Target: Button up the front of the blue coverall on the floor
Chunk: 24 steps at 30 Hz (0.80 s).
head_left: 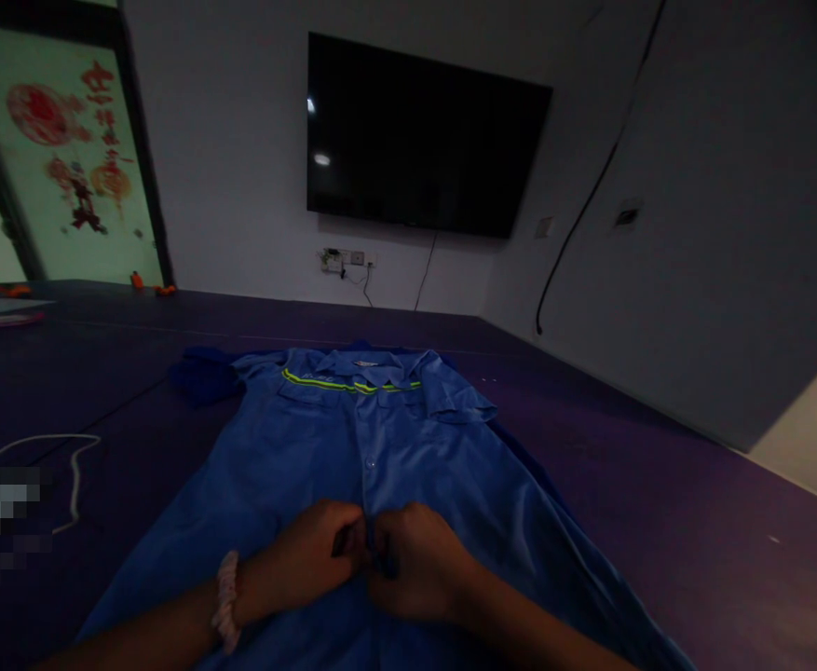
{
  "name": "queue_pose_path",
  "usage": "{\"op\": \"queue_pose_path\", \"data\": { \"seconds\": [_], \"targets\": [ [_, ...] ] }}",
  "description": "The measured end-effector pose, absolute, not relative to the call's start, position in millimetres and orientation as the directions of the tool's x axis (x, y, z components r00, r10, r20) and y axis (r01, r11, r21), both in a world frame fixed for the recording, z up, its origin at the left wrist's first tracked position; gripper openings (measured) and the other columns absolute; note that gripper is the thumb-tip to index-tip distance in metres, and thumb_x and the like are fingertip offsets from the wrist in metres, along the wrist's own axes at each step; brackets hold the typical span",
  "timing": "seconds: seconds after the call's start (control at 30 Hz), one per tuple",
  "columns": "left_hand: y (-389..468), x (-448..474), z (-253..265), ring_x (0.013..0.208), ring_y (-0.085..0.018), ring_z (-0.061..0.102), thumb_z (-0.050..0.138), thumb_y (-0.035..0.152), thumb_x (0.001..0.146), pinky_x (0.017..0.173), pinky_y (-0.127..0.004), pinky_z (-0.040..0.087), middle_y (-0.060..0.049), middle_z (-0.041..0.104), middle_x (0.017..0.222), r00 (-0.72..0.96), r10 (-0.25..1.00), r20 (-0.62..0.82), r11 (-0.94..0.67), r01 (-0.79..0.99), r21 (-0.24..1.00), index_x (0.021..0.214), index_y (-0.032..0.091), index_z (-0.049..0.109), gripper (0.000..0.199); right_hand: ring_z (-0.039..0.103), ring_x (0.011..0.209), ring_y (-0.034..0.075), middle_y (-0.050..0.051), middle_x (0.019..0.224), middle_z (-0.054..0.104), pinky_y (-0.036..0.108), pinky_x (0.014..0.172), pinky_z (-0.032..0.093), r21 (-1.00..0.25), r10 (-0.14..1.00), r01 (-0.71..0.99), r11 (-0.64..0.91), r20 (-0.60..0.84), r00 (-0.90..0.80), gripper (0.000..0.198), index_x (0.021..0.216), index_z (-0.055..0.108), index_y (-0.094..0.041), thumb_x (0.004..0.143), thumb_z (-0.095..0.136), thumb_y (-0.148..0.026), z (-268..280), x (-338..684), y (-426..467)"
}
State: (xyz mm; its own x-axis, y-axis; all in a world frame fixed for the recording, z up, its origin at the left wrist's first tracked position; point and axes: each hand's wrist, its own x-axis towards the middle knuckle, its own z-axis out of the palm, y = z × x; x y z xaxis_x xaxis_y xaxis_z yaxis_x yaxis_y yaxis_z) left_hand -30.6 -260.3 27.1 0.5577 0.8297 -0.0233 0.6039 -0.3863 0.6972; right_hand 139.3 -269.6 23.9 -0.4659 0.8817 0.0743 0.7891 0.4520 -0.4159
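A blue short-sleeved shirt [310,447] with yellow-green stripes across the chest lies spread face up, its collar pointing away from me. Both hands meet at the front button edge, in the lower middle of the view. My left hand [324,550], with a pink scrunchie [226,601] on the wrist, pinches the shirt's edge. My right hand [422,564] is curled closed on the same edge from the other side, fingers touching or nearly touching the left. Whatever button is between the fingertips is hidden. Farther up the placket a small button [370,463] shows.
The shirt lies on a broad purple surface [660,503], with darker blue cloth [202,377] partly under it. A white cable [76,475] curls at the left. Small orange objects [137,280] sit near the door. A TV [422,140] hangs on the wall.
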Motion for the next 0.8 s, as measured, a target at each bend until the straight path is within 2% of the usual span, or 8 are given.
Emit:
{"op": "queue_pose_path", "data": {
  "seconds": [0.17, 0.27, 0.37, 0.47, 0.53, 0.67, 0.8],
  "targets": [
    [-259, -31, 27, 0.060, -0.011, 0.048, 0.047, 0.023, 0.074, 0.054, -0.020, 0.034, 0.003, 0.054, 0.065, 0.550, 0.835, -0.019, -0.363, 0.576, 0.732, 0.073, 0.016, 0.055, 0.010, 0.042, 0.042, 0.007, -0.005, 0.047, 0.047, 0.018, 0.039, 0.024, -0.657, 0.899, 0.663, 0.358, 0.050, -0.436, 0.003, 0.059, 0.054, -0.016, 0.056, 0.052, -0.016, 18, 143, -262],
    [-259, -33, 29, 0.060, -0.010, 0.048, 0.050, 0.024, 0.073, 0.054, -0.020, 0.035, 0.003, 0.053, 0.064, 0.571, 0.821, -0.024, -0.375, 0.570, 0.731, 0.072, 0.016, 0.054, 0.009, 0.040, 0.041, 0.006, -0.006, 0.044, 0.044, 0.017, 0.037, 0.023, -0.809, 0.908, 0.541, 0.231, -0.021, -0.419, 0.003, 0.057, 0.051, -0.015, 0.056, 0.051, -0.012, 16, 145, -256],
    [-260, -34, 31, 0.059, -0.010, 0.048, 0.055, 0.023, 0.068, 0.053, -0.020, 0.035, 0.004, 0.051, 0.062, 0.605, 0.795, -0.055, -0.384, 0.571, 0.725, 0.075, 0.017, 0.054, 0.009, 0.038, 0.036, 0.005, -0.007, 0.042, 0.044, 0.016, 0.035, 0.023, -0.901, 0.909, 0.428, 0.073, -0.116, -0.401, 0.002, 0.058, 0.051, -0.015, 0.058, 0.052, -0.013, 15, 146, -250],
    [-260, -35, 33, 0.061, -0.011, 0.050, 0.055, 0.020, 0.066, 0.054, -0.020, 0.035, 0.004, 0.054, 0.065, 0.608, 0.792, -0.057, -0.395, 0.581, 0.712, 0.077, 0.017, 0.056, 0.011, 0.033, 0.029, 0.005, -0.009, 0.035, 0.039, 0.016, 0.030, 0.021, -0.929, 0.897, 0.360, -0.091, -0.233, -0.375, 0.004, 0.057, 0.049, -0.016, 0.060, 0.052, -0.016, 18, 146, -247],
    [-260, -35, 34, 0.062, -0.011, 0.050, 0.052, 0.017, 0.067, 0.055, -0.020, 0.035, 0.003, 0.055, 0.066, 0.606, 0.794, -0.052, -0.402, 0.587, 0.703, 0.075, 0.017, 0.056, 0.009, 0.031, 0.025, 0.005, -0.010, 0.031, 0.036, 0.016, 0.028, 0.020, -0.928, 0.884, 0.344, -0.146, -0.279, -0.376, 0.008, 0.055, 0.047, -0.017, 0.060, 0.053, -0.017, 20, 145, -246],
    [-260, -35, 35, 0.061, -0.011, 0.048, 0.049, 0.019, 0.070, 0.055, -0.020, 0.034, 0.004, 0.053, 0.064, 0.613, 0.789, -0.044, -0.414, 0.583, 0.699, 0.071, 0.017, 0.052, 0.003, 0.034, 0.025, 0.005, -0.010, 0.031, 0.039, 0.015, 0.027, 0.022, -0.944, 0.876, 0.292, -0.153, -0.266, -0.402, 0.010, 0.054, 0.046, -0.017, 0.057, 0.056, -0.019, 20, 145, -245],
    [-260, -36, 31, 0.059, -0.010, 0.045, 0.047, 0.023, 0.074, 0.055, -0.020, 0.033, 0.004, 0.051, 0.063, 0.623, 0.782, -0.018, -0.446, 0.580, 0.682, 0.068, 0.017, 0.049, 0.009, 0.036, 0.025, 0.005, -0.009, 0.033, 0.043, 0.015, 0.027, 0.023, -0.947, 0.872, 0.279, -0.156, -0.265, -0.412, 0.007, 0.058, 0.050, -0.016, 0.058, 0.056, -0.018, 18, 147, -246]
  ]
}}
